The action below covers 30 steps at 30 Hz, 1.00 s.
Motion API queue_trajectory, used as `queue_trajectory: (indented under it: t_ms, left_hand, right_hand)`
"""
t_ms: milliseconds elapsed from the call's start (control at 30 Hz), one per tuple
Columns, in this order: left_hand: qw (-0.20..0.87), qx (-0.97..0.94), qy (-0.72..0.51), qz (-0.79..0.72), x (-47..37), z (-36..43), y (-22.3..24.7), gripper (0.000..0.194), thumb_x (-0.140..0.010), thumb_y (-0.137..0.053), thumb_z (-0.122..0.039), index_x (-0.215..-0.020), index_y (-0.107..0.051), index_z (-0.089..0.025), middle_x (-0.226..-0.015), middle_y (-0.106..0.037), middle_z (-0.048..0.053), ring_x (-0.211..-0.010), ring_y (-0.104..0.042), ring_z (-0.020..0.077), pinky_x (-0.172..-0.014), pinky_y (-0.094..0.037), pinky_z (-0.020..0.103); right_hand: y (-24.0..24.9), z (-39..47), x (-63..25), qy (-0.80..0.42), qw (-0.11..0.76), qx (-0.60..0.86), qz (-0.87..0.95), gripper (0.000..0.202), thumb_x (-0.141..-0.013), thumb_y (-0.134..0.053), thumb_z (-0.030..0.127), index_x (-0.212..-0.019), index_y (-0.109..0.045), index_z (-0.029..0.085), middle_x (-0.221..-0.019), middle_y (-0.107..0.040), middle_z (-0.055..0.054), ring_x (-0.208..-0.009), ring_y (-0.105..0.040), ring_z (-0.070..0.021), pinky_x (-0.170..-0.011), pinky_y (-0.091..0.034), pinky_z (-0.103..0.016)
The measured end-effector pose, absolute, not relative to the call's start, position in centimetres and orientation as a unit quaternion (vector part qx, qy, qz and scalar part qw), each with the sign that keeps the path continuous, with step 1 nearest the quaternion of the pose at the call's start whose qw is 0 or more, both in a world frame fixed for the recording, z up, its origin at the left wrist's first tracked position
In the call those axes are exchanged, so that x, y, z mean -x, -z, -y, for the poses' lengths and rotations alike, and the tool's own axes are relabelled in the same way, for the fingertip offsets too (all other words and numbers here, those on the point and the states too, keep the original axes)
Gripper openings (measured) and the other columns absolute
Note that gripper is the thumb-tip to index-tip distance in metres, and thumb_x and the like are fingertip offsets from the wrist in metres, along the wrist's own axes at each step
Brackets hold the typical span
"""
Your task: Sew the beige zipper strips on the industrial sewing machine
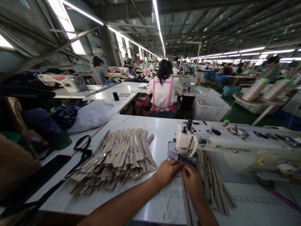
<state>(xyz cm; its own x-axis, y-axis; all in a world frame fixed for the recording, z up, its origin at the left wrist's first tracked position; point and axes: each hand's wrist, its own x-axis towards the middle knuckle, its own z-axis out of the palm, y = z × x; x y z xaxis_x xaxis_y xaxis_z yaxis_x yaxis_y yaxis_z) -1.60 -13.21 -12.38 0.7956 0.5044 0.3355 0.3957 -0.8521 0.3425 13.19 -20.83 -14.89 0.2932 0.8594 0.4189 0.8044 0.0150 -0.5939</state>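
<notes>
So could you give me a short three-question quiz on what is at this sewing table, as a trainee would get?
1. True or false: both hands are at the needle of the white sewing machine.
2. Which lies left of the left hand? A) fanned pile of beige zipper strips B) blue crate C) red bucket
3. Fill in: the right hand pinches a narrow beige ____ running toward the white table edge.

Key: 1 true; 2 A; 3 strip.
</notes>
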Motion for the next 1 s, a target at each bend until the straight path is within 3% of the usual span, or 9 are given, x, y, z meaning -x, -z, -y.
queue_trajectory:
  t_ms: [467,700,1000]
  left_hand:
    - [0.116,-0.941,-0.212,-0.237,1.3,13.0,12.4,0.027,-0.098,-0.045,-0.022,-0.120,-0.062,-0.018,-0.107,-0.061,0.009,-0.100,-0.055,0.0211,-0.088,-0.051,0.034]
    - [0.125,-0.945,-0.189,-0.237,1.2,13.0,11.8,0.027,-0.099,-0.043,-0.023,-0.118,-0.062,-0.017,-0.103,-0.059,0.008,-0.099,-0.054,0.0216,-0.090,-0.049,0.035]
    - [0.089,-0.953,-0.150,-0.247,1.1,13.1,11.2,0.025,-0.098,-0.043,-0.021,-0.116,-0.059,-0.015,-0.102,-0.057,0.008,-0.097,-0.052,0.0228,-0.089,-0.047,0.037]
  right_hand:
    - [14.4,20.9,-13.1,-0.028,0.393,0.698,0.598,0.026,-0.089,-0.045,0.027,-0.082,-0.069,0.019,-0.077,-0.072,-0.006,-0.067,-0.067,-0.0182,-0.065,-0.051,-0.029]
    - [15.3,20.8,-13.3,0.034,0.350,0.691,0.631,0.026,-0.090,-0.044,0.022,-0.087,-0.070,0.019,-0.083,-0.070,-0.008,-0.076,-0.067,-0.0194,-0.072,-0.052,-0.030]
    - [14.5,20.6,-13.0,0.041,0.257,0.705,0.660,0.030,-0.092,-0.040,0.018,-0.095,-0.070,0.018,-0.086,-0.069,-0.007,-0.076,-0.068,-0.0187,-0.066,-0.049,-0.026]
